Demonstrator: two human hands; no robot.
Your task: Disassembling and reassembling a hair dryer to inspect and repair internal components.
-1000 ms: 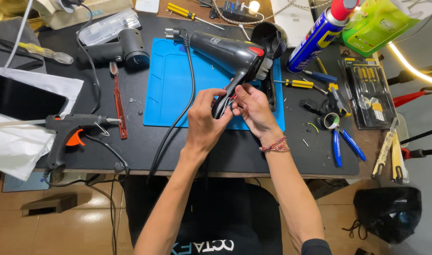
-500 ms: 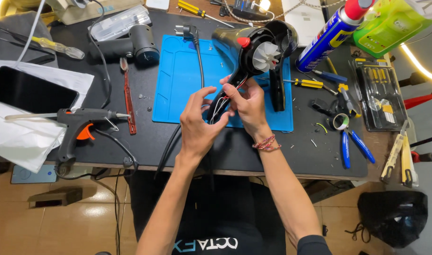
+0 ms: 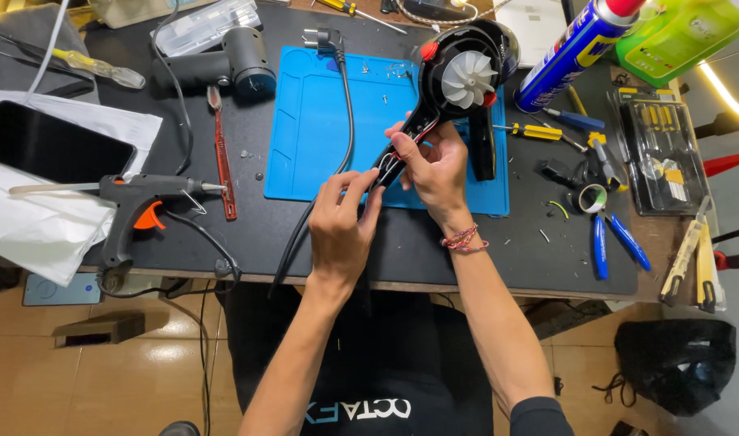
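Above the blue rectangular silicone work mat (image 3: 321,129), an opened black plastic hair dryer (image 3: 458,81) with an exposed white fan wheel (image 3: 468,78) is held tilted, its round head pointing away from the person and its handle slanting down toward the hands. The right hand (image 3: 435,165) is wrapped around the open handle, fingers closed on the shell, where red and dark wires are visible. The left hand (image 3: 341,226) is placed just below it, thumb and forefinger pinched at the foot of the handle where the black power cord (image 3: 345,105) enters; whether the cord itself or a wire is pinched cannot be told. The cord is run back across the mat to its plug (image 3: 321,36).

The dryer is judged light and rigid, yet fragile in its opened state: the fan blades and thin wires are best left untouched, and the hold is best taken on the solid handle shell. The cord is judged limp and prone to drag.

Beside the mat, a black hot-glue gun with an orange trigger (image 3: 139,202) is laid to the left, and blue-handled pliers (image 3: 615,242) and a blue spray can (image 3: 575,48) to the right.
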